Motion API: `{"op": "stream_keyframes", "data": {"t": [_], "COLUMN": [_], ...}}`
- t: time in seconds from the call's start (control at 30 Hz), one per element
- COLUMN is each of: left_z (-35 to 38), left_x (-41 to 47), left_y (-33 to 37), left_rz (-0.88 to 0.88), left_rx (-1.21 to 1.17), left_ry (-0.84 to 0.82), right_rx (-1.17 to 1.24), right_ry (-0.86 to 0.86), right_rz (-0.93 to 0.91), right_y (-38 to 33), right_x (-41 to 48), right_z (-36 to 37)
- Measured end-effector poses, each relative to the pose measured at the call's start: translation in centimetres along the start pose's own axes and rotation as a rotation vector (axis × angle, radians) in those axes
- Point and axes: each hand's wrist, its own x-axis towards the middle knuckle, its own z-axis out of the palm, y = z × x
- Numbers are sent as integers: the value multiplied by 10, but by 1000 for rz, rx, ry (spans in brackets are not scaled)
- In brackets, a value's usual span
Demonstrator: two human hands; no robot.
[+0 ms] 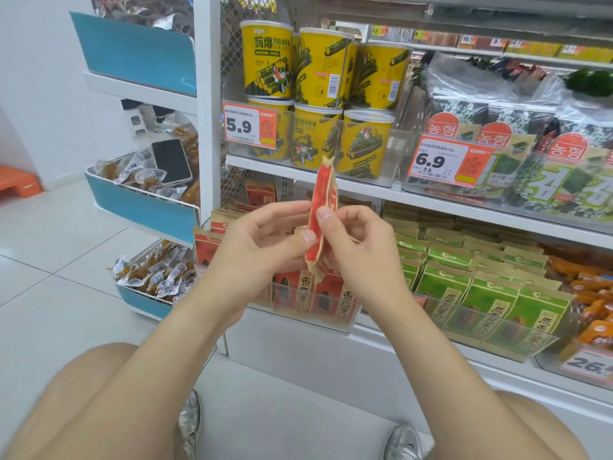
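Head, left hand [262, 244], right hand [361, 250] pinch packet [324, 190]

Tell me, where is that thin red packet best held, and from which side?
Pinch the red packet at mid-height across its two flat faces, coming in from the left and right. It stands upright, edge-on to the camera, so the broad faces turn sideways; the left hand and right hand pinch it just so. Its top end looks floppy.

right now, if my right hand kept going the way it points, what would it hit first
The right hand pinches the red packet; going on, it would likely press that into the left hand, which grips the packet's other side. Nothing else seems to lie between them.
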Motion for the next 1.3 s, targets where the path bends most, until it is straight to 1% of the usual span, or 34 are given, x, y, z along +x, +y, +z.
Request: {"op": "stream_keyframes", "data": {"t": [0.03, 0.1, 0.17, 0.3, 0.4, 0.5, 0.57, 0.67, 0.73, 0.8, 0.87, 0.97, 1.03, 1.13, 1.3], "left_z": [0, 0, -1, -6, -8, -6, -6, -4, 0, 5, 9, 13, 14, 13, 15], "left_x": [-1, -2, -3, -3, -1, 0, 2, 2, 1, 0, 1, 1, 2, 5, 7], "left_y": [1, 2, 2, 0, -2, -1, -2, -4, -6, -9, -12, -15, -16, -15, -14], "left_rz": [-2, -12, -10, 56, 54, 52, 63, 79, 96, 114, 138, 159, 162, 173, 217], "left_rx": [21, -13, -47, 9, 4, -35, -53, -59, -65, -72, -60, -53, -36, -24, 40], "left_ry": [-45, -127, -163, -108, -103, -113, -115, -80, -50, -31, -14, -2, 0, -35, -88], "right_rx": [-18, -46, -59, -51, -54, -143, -185, -358, -458, -510, -520, -493, -475, -427, -416], "right_ry": [26, 51, 33, -112, -146, -142, -194, -269, -264, -248, -252, -257, -275, -294, -234], "right_rz": [-6, -17, -13, 65, 76, -5, -90, -224, -282, -305, -281, -177, -152, -155, -79], "right_y": [1, 2, -2, -4, -5, -3, -1, 3, 1, 1, 2, 1, -2, -5, -5], "right_x": [0, 0, -1, -2, -3, -3, -2, -2, -3, -2, 1, 2, 1, 0, 1], "right_z": [0, 1, -2, -9, -10, -7, -5, -5, -7, -9, -10, -14, -16, -18, -18]}}
